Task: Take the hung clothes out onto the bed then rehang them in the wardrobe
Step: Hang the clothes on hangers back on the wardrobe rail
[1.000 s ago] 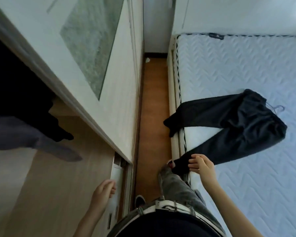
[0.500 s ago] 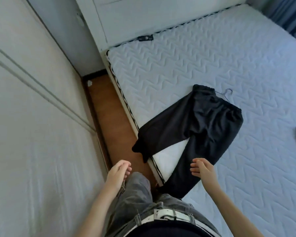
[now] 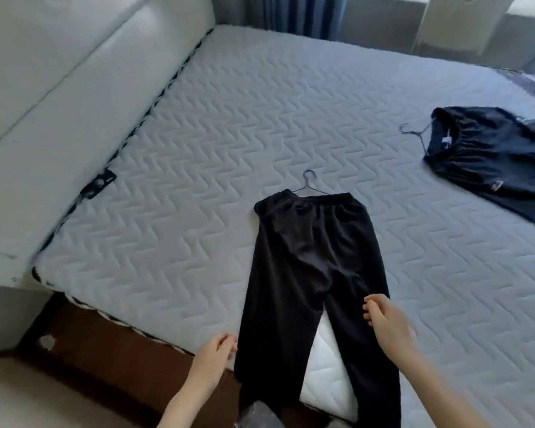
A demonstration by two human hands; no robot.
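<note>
Trousers (image 3: 315, 273) lying flat on bed (image 3: 198, 149), hanger (image 3: 308, 185) at waistband, legs being draped over edge. Left hand (image 3: 213, 350), right hand (image 3: 383, 322) loosely curled, nothing being held. Risk: trousers being dragged floorward by overhanging legs.

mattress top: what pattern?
Pale grey-white quilted zigzag (chevron) stitching on the mattress, clearest in the head view.

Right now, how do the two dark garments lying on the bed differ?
The black trousers lie near the hands, legs hanging over the mattress edge; the dark navy garment lies far right, partly out of frame. Only the navy one shows white labels. Both remain on thin wire hangers.
</note>
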